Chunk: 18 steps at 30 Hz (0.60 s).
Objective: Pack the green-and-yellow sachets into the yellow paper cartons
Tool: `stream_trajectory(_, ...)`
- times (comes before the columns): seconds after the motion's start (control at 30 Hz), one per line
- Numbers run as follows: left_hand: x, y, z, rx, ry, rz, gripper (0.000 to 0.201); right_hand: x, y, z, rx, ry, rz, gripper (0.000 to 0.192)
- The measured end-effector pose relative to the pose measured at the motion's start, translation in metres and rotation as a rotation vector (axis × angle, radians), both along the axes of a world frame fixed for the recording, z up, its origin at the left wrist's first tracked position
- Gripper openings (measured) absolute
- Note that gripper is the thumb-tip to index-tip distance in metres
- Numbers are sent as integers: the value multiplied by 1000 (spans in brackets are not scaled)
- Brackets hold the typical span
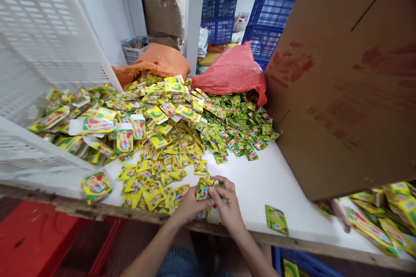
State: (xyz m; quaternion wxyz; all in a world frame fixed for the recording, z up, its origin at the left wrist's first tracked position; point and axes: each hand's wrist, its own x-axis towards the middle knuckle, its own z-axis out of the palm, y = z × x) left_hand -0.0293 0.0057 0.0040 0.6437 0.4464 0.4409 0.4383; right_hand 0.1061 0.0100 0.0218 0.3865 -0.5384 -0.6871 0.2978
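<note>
My left hand (191,203) and my right hand (226,199) meet above the table's front edge. Between them they grip a few small candy packets (203,188), green in front with yellow behind. My right thumb presses on the packets' face, and both hands' fingers are closed around them. Part of a yellow packet shows below the hands. To the left lies a spread of loose yellow packets (152,194), close to my left hand. Further back on the right is a heap of green packets (242,130).
Small cardboard boxes (156,114) are piled behind the yellow packets and in a tipped white crate (81,47). A large carton (338,95) leans at right. Orange (162,60) and red sacks (232,71) lie behind. One green packet (276,220) and one box (96,187) lie near the edge.
</note>
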Motion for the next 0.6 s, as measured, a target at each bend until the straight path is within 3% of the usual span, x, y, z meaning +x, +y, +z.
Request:
stream_trajectory(0.13, 1, 2, -4, 47, -19, 6, 46, 3, -2, 6, 54, -188, -62, 18)
stream_trajectory(0.23, 2, 3, -6, 30, 8, -17, 44, 3, -3, 17, 151, -246, -109, 30)
stream_trajectory(0.4, 0, 2, -1, 58, 32, -3, 40, 2, -6, 19, 205, -373, 20, 15)
stream_trajectory(0.5, -5, -2, 2, 116, 64, 38, 42, 5, -7, 7, 140, -298, 61, 17)
stream_trajectory(0.6, -9, -9, -1, 142, 24, 128, 53, 9, -9, -9, 51, -43, 41, 20)
